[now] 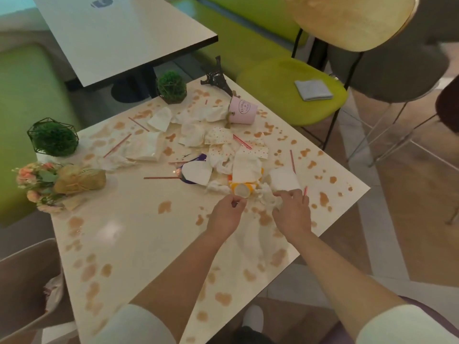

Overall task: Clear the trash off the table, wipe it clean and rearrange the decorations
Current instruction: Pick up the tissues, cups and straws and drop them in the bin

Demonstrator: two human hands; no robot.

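The cream table (pixel 129 234) is spotted with brown stains and strewn with crumpled white napkins (pixel 196 135), red straws (pixel 162 178) and a yellow paper cup (pixel 242 188) lying on its side. My left hand (pixel 227 214) pinches something small at the cup's rim; what it is I cannot tell. My right hand (pixel 291 211) grips a crumpled white napkin (pixel 268 197) and a red straw (pixel 305 192). Decorations: two green moss balls (pixel 53 140) (pixel 171 86), a flower bouquet (pixel 49 184), a tipped pink pot (pixel 242 110) and a dark tower figurine (pixel 217 75).
A folded grey cloth (pixel 313 89) lies on the lime-green chair (pixel 278 78) beyond the table's far corner. A second white table (pixel 119 38) stands at the back. A wooden-backed stool (pixel 352 18) is at the upper right, a beige chair (pixel 27 281) at the lower left.
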